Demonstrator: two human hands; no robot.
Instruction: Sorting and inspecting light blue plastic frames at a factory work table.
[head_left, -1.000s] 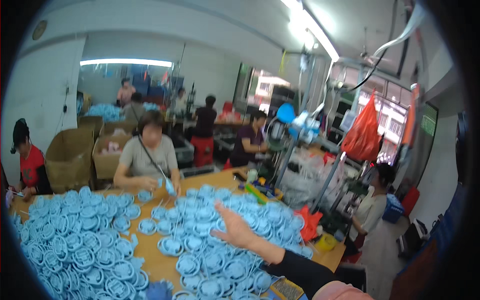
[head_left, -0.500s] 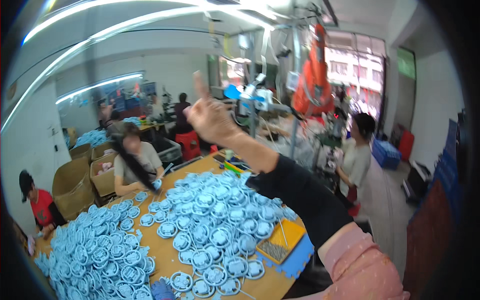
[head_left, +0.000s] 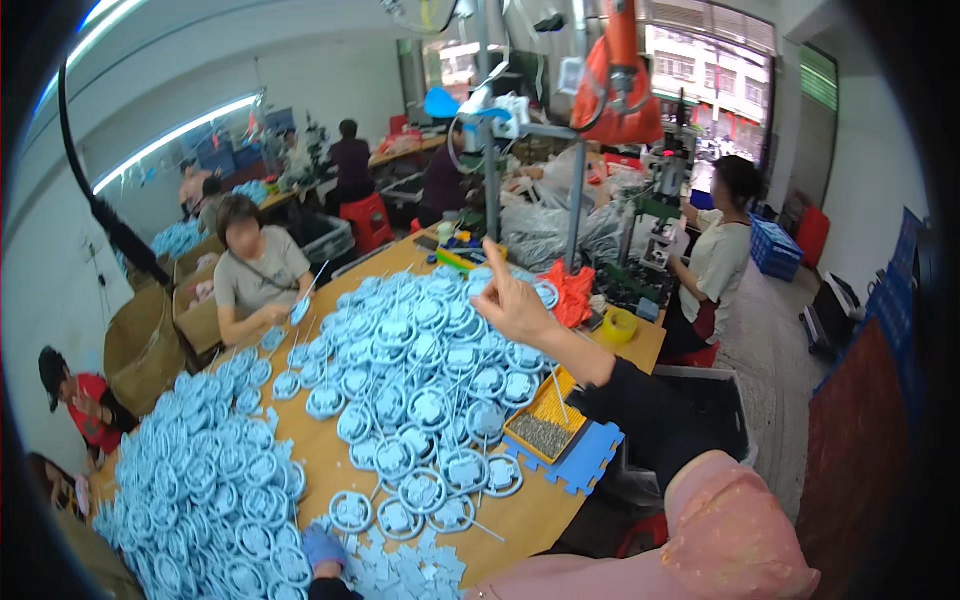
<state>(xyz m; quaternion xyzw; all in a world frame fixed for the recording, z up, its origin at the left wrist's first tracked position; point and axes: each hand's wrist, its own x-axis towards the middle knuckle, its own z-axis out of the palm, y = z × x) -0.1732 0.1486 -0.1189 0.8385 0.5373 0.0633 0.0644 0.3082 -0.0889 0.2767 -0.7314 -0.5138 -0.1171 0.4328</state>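
My right hand (head_left: pixel 515 305), bare, is raised over the far right side of a heap of light-blue round plastic parts (head_left: pixel 425 345). Its index finger points up, the thumb stands apart, and nothing is in it. At the lower edge, my left hand (head_left: pixel 322 547) wears a blue-violet glove. It is low between a second heap of the same ring-shaped parts (head_left: pixel 205 490) and scattered flat light-blue pieces (head_left: pixel 410 570); its fingers are not clear. To the right, a yellow tray (head_left: pixel 545 430) holds small metal pieces and a thin stick, on a blue foam mat (head_left: pixel 590 460).
Across the brown table (head_left: pixel 530 510) a person (head_left: pixel 262 275) handles a blue part. Another person (head_left: pixel 715 250) sits at a machine on the right. A roll of yellow tape (head_left: pixel 619 325), a red plastic bag (head_left: pixel 570 293) and metal posts (head_left: pixel 490 150) stand beyond my right hand. Cardboard boxes (head_left: pixel 150 340) are at the left.
My right hand has come down and to the right, its index finger still extended. The view has tilted lower, showing more of my left hand and the flat blue pieces.
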